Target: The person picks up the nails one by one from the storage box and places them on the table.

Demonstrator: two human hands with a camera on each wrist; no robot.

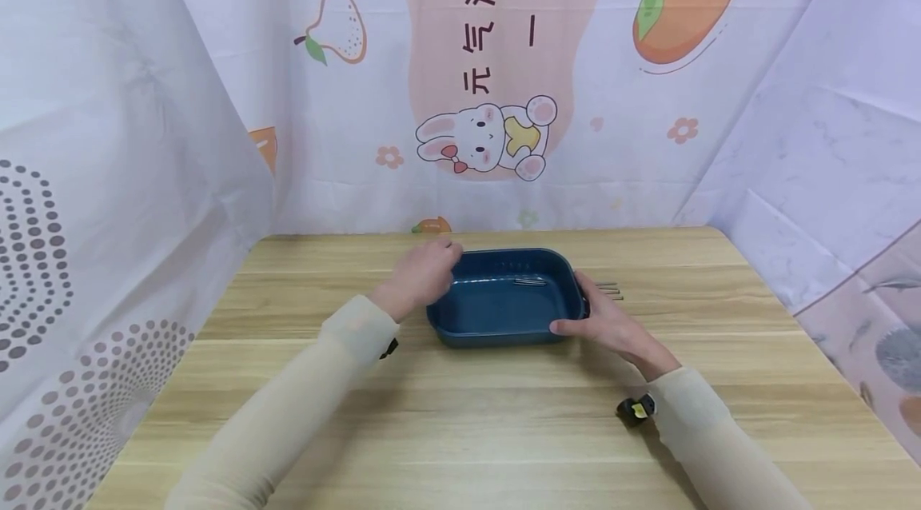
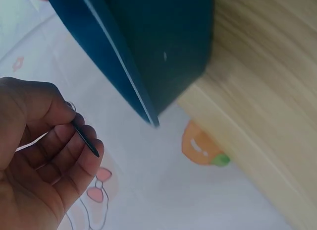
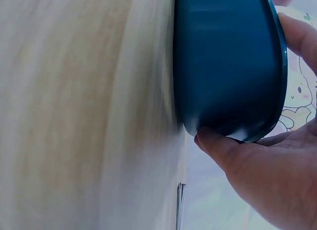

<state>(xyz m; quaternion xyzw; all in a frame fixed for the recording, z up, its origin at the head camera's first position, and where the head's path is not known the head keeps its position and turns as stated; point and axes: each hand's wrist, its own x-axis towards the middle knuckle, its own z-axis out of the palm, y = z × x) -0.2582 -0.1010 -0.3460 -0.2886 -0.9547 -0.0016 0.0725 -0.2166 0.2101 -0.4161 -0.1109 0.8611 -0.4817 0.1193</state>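
Observation:
A dark blue rectangular dish (image 1: 496, 310) with rounded corners rests on the wooden table. Several thin metal nails (image 1: 529, 282) lie inside it, toward the back right. Over the dish's left end, my left hand (image 1: 426, 270) pinches a nail (image 2: 85, 139) between thumb and fingers, its dark pointed end sticking out. At the opposite end, my right hand (image 1: 600, 324) grips the dish, thumb at the front rim and fingers round the right side. More nails (image 1: 610, 291) lie on the table just beyond that hand, their flat heads showing in the right wrist view.
The wooden table (image 1: 489, 430) runs back to a white printed cloth (image 1: 345, 134) hung behind it, with more cloth at both sides. Black wrist-camera parts (image 1: 635, 411) show by the right cuff.

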